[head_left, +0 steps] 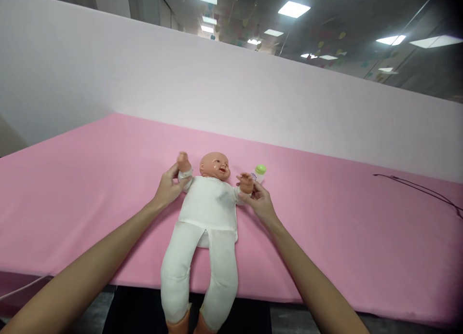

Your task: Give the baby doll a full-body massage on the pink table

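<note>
A baby doll (pixel 208 204) in white cloth clothing lies on its back on the pink-covered table (pixel 325 228). Its head points to the far side, and its legs hang over the front edge. My left hand (pixel 169 185) is closed around the doll's arm on the left, just below the raised plastic hand. On the other side, my right hand (pixel 261 201) grips the doll's other arm near the wrist. Just beyond my right hand is a small bottle (pixel 260 171) with a green cap, its lower part partly hidden behind my fingers and the doll's hand.
A thin dark cable (pixel 415 189) lies across the table at the right. Behind the table runs a white partition wall (pixel 231 93). A pale cord (pixel 25 288) hangs by the front left edge.
</note>
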`<state>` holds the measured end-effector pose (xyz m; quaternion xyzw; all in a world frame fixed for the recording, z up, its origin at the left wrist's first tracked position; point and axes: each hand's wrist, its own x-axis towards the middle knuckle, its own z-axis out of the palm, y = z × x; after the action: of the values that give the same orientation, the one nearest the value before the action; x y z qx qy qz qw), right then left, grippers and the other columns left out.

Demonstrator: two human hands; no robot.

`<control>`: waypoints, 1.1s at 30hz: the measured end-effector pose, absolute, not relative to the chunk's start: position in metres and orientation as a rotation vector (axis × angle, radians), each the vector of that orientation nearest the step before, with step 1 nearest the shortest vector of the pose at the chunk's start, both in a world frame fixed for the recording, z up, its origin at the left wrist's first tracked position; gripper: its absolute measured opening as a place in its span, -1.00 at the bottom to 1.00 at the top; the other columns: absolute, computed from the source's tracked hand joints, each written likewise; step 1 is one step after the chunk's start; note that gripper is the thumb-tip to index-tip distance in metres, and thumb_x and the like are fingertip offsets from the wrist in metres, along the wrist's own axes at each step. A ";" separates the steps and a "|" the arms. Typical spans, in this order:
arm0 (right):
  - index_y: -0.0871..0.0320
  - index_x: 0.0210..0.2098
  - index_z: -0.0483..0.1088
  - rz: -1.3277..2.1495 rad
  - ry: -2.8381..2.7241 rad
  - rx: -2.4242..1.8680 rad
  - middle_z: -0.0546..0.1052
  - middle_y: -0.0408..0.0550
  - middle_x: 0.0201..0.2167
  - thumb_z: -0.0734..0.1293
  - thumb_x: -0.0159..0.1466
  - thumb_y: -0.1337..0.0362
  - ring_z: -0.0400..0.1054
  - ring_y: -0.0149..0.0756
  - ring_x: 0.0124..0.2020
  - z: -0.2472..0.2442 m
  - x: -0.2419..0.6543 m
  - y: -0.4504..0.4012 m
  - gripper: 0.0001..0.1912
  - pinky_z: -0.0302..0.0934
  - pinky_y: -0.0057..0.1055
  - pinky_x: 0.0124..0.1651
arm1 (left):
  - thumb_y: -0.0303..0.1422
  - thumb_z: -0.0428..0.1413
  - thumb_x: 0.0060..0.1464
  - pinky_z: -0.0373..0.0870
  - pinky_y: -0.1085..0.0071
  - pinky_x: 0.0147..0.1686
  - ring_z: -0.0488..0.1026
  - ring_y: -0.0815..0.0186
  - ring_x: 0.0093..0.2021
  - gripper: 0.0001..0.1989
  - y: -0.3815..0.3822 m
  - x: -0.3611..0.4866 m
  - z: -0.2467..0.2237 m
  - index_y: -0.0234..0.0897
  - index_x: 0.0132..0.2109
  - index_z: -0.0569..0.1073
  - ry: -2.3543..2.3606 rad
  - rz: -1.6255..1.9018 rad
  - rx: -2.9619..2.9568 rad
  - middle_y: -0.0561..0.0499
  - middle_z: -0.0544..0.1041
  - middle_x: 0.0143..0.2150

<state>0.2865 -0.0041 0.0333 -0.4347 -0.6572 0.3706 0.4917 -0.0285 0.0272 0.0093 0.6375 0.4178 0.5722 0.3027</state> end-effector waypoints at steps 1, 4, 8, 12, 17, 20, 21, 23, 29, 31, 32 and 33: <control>-0.01 0.13 0.55 0.906 -1.708 -1.024 0.60 0.05 0.16 0.57 0.21 -0.02 0.47 0.03 0.18 0.035 0.285 -0.007 -0.46 0.39 0.00 0.23 | -0.37 0.15 0.16 0.51 0.15 0.02 0.58 0.06 0.05 -0.67 0.025 -0.027 0.010 -0.19 0.07 0.58 1.050 1.453 1.855 -0.12 0.65 0.06; -0.11 0.00 0.64 0.862 -2.066 -0.965 0.65 -0.04 0.06 0.50 0.32 0.05 0.45 0.02 0.18 0.040 0.283 -0.014 -0.72 0.28 0.08 0.31 | -0.57 0.01 0.01 0.37 0.01 0.22 0.54 0.08 0.15 -0.46 0.022 -0.024 0.010 -0.06 0.01 0.68 0.935 1.236 2.274 -0.03 0.66 0.10; -0.10 0.04 0.62 0.863 -2.065 -1.018 0.64 -0.03 0.08 0.49 0.33 0.07 0.43 0.01 0.18 0.040 0.281 -0.018 -0.70 0.28 0.05 0.28 | -0.58 0.01 0.01 0.38 0.00 0.21 0.56 0.08 0.11 -0.46 0.021 -0.021 0.007 -0.07 0.00 0.70 0.979 1.275 2.260 -0.04 0.67 0.07; 0.03 0.09 0.52 0.951 -1.625 -1.052 0.63 0.04 0.07 0.57 0.20 0.02 0.50 -0.04 0.07 0.035 0.280 -0.011 -0.48 0.41 -0.10 0.14 | -0.35 0.20 0.18 0.52 0.13 0.04 0.53 0.05 0.14 -0.29 0.024 -0.020 0.006 -0.05 0.45 0.29 1.154 1.545 1.758 -0.16 0.46 0.34; 0.06 0.15 0.40 0.815 -1.159 -1.122 0.63 0.04 -0.04 0.55 0.17 -0.07 0.52 -0.11 -0.04 0.031 0.296 0.005 -0.34 0.45 -0.25 -0.07 | -0.29 0.23 0.23 0.39 0.07 0.27 0.35 0.04 0.33 0.04 0.036 -0.036 0.004 -0.03 0.58 -0.30 1.467 1.824 1.360 -0.26 0.14 0.48; 0.07 0.07 0.38 0.720 -0.985 -1.303 0.58 0.01 -0.08 0.49 0.18 -0.07 0.51 -0.15 -0.14 0.027 0.316 0.015 -0.43 0.43 -0.34 -0.25 | -0.33 0.22 0.21 0.28 0.06 0.36 0.24 0.02 0.40 -0.09 0.043 -0.050 0.002 -0.17 0.55 -0.07 1.734 1.780 1.243 -0.28 0.20 0.36; 0.07 0.04 0.36 0.687 -0.965 -1.385 0.57 0.00 -0.09 0.47 0.17 -0.07 0.50 -0.17 -0.17 0.025 0.322 0.019 -0.44 0.41 -0.36 -0.30 | -0.34 0.22 0.20 0.31 0.07 0.34 0.28 0.02 0.37 -0.15 0.045 -0.054 0.001 -0.19 0.52 0.03 1.815 1.721 1.218 -0.28 0.20 0.34; 0.08 0.02 0.31 0.630 -0.979 -1.537 0.54 -0.02 -0.12 0.45 0.14 -0.06 0.48 -0.21 -0.24 0.019 0.334 0.028 -0.42 0.37 -0.40 -0.37 | -0.33 0.20 0.20 0.32 0.04 0.30 0.37 0.03 0.28 -0.31 0.047 -0.061 0.001 -0.18 0.43 0.25 1.973 1.558 1.235 -0.25 0.24 0.29; 0.12 -0.20 0.40 0.545 -1.159 -1.757 0.54 -0.09 -0.27 0.43 0.11 0.01 0.44 -0.22 -0.27 0.010 0.357 0.036 -0.61 0.29 -0.39 -0.29 | -0.19 0.11 0.26 0.17 -0.17 0.26 0.33 -0.13 0.28 -0.59 0.047 -0.066 0.004 -0.12 0.19 0.55 2.310 1.110 1.411 -0.26 0.42 0.18; 0.12 -0.33 0.43 0.529 -1.229 -1.838 0.54 -0.08 -0.36 0.42 0.12 0.03 0.42 -0.20 -0.32 0.010 0.362 0.033 -0.71 0.24 -0.35 -0.30 | -0.18 0.08 0.27 0.17 -0.17 0.23 0.30 -0.16 0.29 -0.61 0.046 -0.065 0.004 -0.13 0.16 0.58 2.349 1.095 1.451 -0.26 0.42 0.23; 0.12 -0.37 0.44 0.512 -1.257 -1.877 0.53 -0.07 -0.38 0.42 0.13 0.04 0.41 -0.19 -0.35 0.011 0.363 0.031 -0.72 0.23 -0.33 -0.30 | -0.19 0.08 0.28 0.17 -0.17 0.23 0.28 -0.17 0.30 -0.63 0.045 -0.064 0.003 -0.13 0.13 0.59 2.359 1.111 1.475 -0.26 0.42 0.24; 0.12 -0.40 0.45 0.486 -1.278 -1.914 0.53 -0.05 -0.38 0.41 0.14 0.04 0.40 -0.18 -0.36 0.011 0.365 0.029 -0.73 0.22 -0.31 -0.29 | -0.19 0.07 0.28 0.17 -0.18 0.22 0.26 -0.18 0.31 -0.64 0.044 -0.064 0.001 -0.14 0.11 0.60 2.368 1.139 1.503 -0.25 0.42 0.25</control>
<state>0.3646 0.0294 0.0111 -0.7511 -0.5015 0.1907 0.3846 -0.0636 0.0444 0.0012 0.4958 0.7810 0.3756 0.0572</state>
